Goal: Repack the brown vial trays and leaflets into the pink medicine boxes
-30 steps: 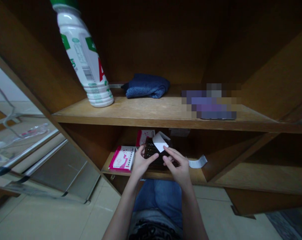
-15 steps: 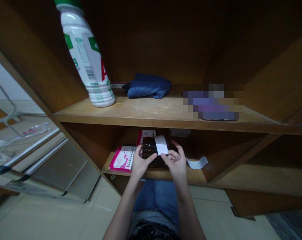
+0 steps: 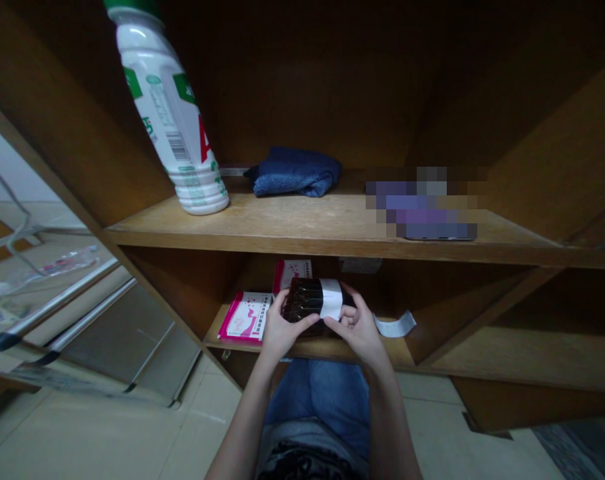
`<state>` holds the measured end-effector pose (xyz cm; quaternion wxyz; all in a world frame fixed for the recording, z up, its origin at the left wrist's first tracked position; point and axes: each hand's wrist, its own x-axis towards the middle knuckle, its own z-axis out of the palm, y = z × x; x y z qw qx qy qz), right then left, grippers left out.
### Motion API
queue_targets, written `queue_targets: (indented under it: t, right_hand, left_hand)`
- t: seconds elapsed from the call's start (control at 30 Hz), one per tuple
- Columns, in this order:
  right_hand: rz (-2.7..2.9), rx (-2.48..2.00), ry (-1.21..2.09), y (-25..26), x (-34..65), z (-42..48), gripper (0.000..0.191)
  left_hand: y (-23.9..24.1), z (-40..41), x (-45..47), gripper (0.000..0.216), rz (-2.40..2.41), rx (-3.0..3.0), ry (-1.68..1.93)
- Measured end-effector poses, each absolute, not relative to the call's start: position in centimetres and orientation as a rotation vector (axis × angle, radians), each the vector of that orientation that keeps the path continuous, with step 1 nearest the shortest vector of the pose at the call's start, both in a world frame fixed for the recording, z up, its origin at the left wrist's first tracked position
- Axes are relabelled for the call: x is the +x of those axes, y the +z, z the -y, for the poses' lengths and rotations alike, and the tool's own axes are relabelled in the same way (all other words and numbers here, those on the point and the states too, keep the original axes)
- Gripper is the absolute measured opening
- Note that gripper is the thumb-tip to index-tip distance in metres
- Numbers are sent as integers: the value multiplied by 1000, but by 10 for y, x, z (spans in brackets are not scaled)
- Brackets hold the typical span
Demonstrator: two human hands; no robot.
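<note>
Through the head camera, I had the brown pack (image 3: 305,301) lying straight between the two hands, over the lower shelf (image 3: 307,349); whether its underside touched the wood I could not tell. Its long axis looked to me to run left to right, so each hand had one end and neither was nearer. The left hand (image 3: 282,328) had its fingers curled round the left end, thumb along the near side. The right hand (image 3: 361,327) held the right end with bent fingers, its thumb at the near end of the white paper band (image 3: 331,299). That band crossed the pack near to far, closer to the right hand. Just left of the left hand I saw a pink packet (image 3: 246,317), and right of the right hand a loose paper strip (image 3: 398,325)
</note>
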<state>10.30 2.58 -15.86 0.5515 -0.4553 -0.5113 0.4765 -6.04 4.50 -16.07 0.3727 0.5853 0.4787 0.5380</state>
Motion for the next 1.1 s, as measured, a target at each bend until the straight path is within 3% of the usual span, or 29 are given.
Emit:
queue_targets:
  t: [0.23, 0.4, 0.63, 0.87, 1.1]
  right_hand:
    - [1218, -1105, 1052, -158, 109, -26, 65]
    - [1276, -1135, 1006, -161, 106, -25, 86]
    - [1526, -1309, 514, -167, 116, -26, 80]
    - [1386, -911, 993, -173, 108, -31, 83]
    - [1292, -854, 981, -177, 95, -34, 94]
  left_hand:
    - [-163, -44, -62, 55, -1254, 1571, 1375]
    - [-165, -43, -61, 58, -1245, 1581, 1389]
    - [-166, -43, -63, 61, -1229, 1610, 1372]
    - [-167, -42, -61, 59, -1170, 1594, 1359]
    - [-163, -40, -63, 61, -1181, 1559, 1335]
